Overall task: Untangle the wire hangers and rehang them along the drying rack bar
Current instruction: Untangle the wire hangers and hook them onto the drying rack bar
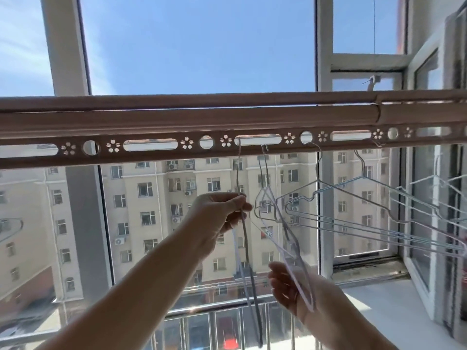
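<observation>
A: What is the drying rack bar (156, 122) made of?

B: It looks like smooth metal with a matt, pinkish-beige finish, and its lower strip is punched with flower shapes, round holes and slots.

A: And the wire hangers?

B: The hanger (246, 248) pinched between the left hand's (222, 218) fingers is thin wire, pale and smooth, perhaps coated. The hanger (290, 243) lying across the right hand's (288, 289) fingers looks the same, faintly lilac. Just beyond those fingers, a bunch of hangers (366, 210) shows glossier, silvery wire.
</observation>
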`<state>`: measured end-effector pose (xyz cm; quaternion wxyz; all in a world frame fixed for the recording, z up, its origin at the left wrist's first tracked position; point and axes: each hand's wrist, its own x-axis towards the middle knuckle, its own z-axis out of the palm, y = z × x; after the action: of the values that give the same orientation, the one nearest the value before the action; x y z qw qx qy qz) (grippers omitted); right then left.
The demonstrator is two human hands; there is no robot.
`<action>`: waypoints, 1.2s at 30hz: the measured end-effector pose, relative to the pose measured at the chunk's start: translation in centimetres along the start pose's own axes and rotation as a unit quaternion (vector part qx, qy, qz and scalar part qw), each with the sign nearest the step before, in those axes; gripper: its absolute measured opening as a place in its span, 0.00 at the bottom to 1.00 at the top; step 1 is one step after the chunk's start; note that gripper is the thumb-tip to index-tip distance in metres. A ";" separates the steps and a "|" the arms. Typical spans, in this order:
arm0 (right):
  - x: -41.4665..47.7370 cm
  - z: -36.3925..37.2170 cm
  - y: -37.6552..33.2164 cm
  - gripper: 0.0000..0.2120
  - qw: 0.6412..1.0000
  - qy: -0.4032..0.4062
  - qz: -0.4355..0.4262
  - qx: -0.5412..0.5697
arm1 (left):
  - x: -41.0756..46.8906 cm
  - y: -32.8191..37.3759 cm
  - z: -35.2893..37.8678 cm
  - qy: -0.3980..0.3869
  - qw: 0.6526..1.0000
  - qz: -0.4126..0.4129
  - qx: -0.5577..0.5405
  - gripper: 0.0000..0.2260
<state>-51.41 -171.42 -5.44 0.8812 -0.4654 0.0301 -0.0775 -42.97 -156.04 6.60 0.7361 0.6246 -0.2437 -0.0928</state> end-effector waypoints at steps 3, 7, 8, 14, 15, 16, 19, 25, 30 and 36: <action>0.1 0.0 -1.5 0.18 1.000 0.016 -0.009 -0.025 | 1.1 0.4 0.9 0.006 1.000 -0.007 0.010 0.05; 0.7 0.3 -2.7 0.16 0.999 0.030 0.003 -0.022 | 2.6 0.7 1.4 0.019 0.999 -0.016 0.023 0.05; 0.9 0.3 -2.8 0.15 0.999 0.035 0.007 -0.017 | 2.9 0.7 1.3 0.018 0.999 -0.021 0.026 0.05; 1.8 0.3 -3.1 0.14 0.998 0.045 0.012 -0.030 | 4.3 -0.5 0.5 0.025 0.998 -0.055 0.018 0.05; 2.0 0.3 -3.1 0.14 0.998 0.044 0.015 -0.033 | 4.4 -0.7 0.3 0.027 0.998 -0.055 0.013 0.05; 2.1 0.2 -3.2 0.13 0.998 0.045 0.019 -0.036 | 4.5 -0.9 0.2 0.029 0.998 -0.054 0.004 0.06; 2.4 0.2 -3.6 0.13 0.998 0.048 0.030 -0.042 | 4.6 -2.0 -0.6 0.033 0.997 -0.054 -0.037 0.08; 3.0 -0.8 -4.8 0.07 0.982 0.137 -0.026 -0.128 | 3.4 -8.6 -3.9 0.122 0.986 -0.104 -0.040 0.07; 1.3 1.0 -7.3 0.09 0.940 0.137 -0.194 -0.244 | -0.8 -15.7 -1.8 0.027 0.969 -0.239 -0.057 0.09; -0.6 4.6 -7.5 0.24 0.853 0.061 -0.269 -0.443 | -1.9 -13.6 2.4 -0.041 0.971 -0.159 -0.175 0.14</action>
<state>-52.27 -171.70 3.37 0.5232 -0.7906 -0.0113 -0.3179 -43.47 -160.11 -6.75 0.7993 0.5123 -0.1512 -0.2753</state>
